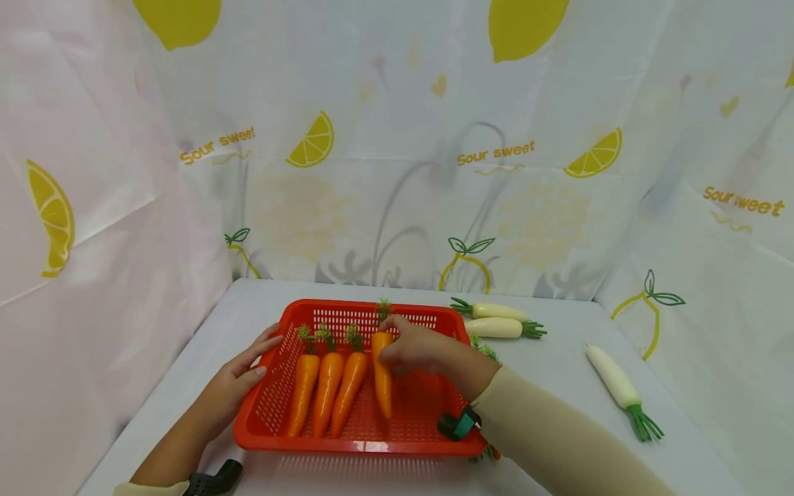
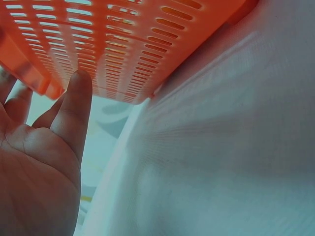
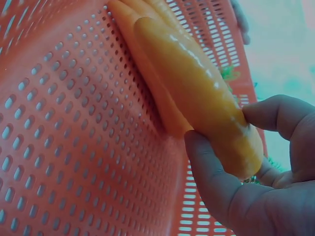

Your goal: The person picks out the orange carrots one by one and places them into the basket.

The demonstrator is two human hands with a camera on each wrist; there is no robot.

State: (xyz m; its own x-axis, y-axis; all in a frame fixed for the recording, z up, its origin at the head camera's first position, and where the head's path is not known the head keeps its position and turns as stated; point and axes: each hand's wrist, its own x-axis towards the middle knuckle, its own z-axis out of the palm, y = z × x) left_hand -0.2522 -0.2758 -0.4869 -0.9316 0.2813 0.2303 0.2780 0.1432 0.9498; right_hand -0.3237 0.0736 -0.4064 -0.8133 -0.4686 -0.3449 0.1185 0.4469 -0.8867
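Observation:
A red plastic basket (image 1: 366,446) with slotted walls stands on the white table. My right hand (image 1: 414,344) pinches an orange carrot (image 1: 382,386) near its leafy top, inside the basket; in the right wrist view, thumb and fingers lie on either side of this carrot (image 3: 197,88). To its left, several more carrots (image 1: 327,393) lie side by side on the basket floor, green tops toward the back. My left hand (image 1: 232,386) rests at the basket's left rim with fingers extended; the left wrist view shows this hand (image 2: 44,147) beside the slotted wall (image 2: 108,49).
Two white radishes (image 1: 496,328) with green stems lie behind the basket's right corner. Another white radish (image 1: 611,375) lies farther right on the table (image 1: 558,399). Green leafy tops (image 1: 486,349) show by the basket's right side, partly behind my right forearm. A lemon-printed cloth (image 1: 397,207) hangs around the table.

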